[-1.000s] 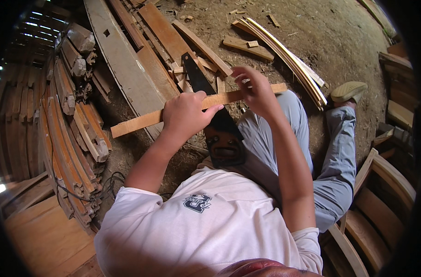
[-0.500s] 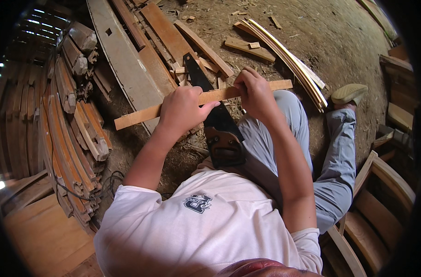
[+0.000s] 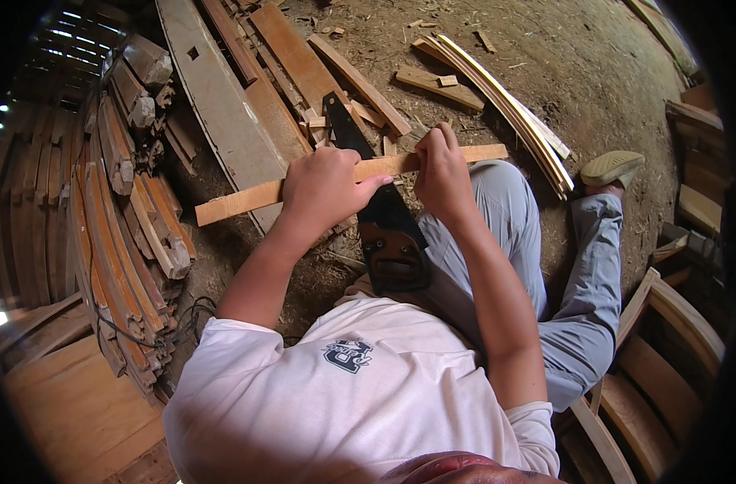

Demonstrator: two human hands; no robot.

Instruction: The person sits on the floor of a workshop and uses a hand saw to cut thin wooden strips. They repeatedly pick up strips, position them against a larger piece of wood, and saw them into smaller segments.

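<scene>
A narrow, light-brown wooden strip (image 3: 247, 201) spans the view in front of me, its right end higher than its left. My left hand (image 3: 323, 187) is wrapped round it left of the middle, thumb pointing right. Right of the middle, my right hand (image 3: 443, 171) grips the strip with bent fingers. Beneath the strip lies a handsaw (image 3: 388, 218) with a black blade and a dark handle (image 3: 396, 266); its handle end is toward me, beside my leg. The strip and my hands hide part of the blade.
Curved wooden pieces are stacked at the left (image 3: 114, 266). Long boards (image 3: 223, 105) and offcuts lie ahead on the dirt floor. Thin pale strips (image 3: 505, 105) rest beyond my bent knee (image 3: 505, 202). Wooden frames (image 3: 650, 379) stand at the right; a cable (image 3: 192, 316) lies at lower left.
My right hand has slid slightly left and down along the strip, closer to my left hand. The strip has shifted slightly left. The saw stays in place.
</scene>
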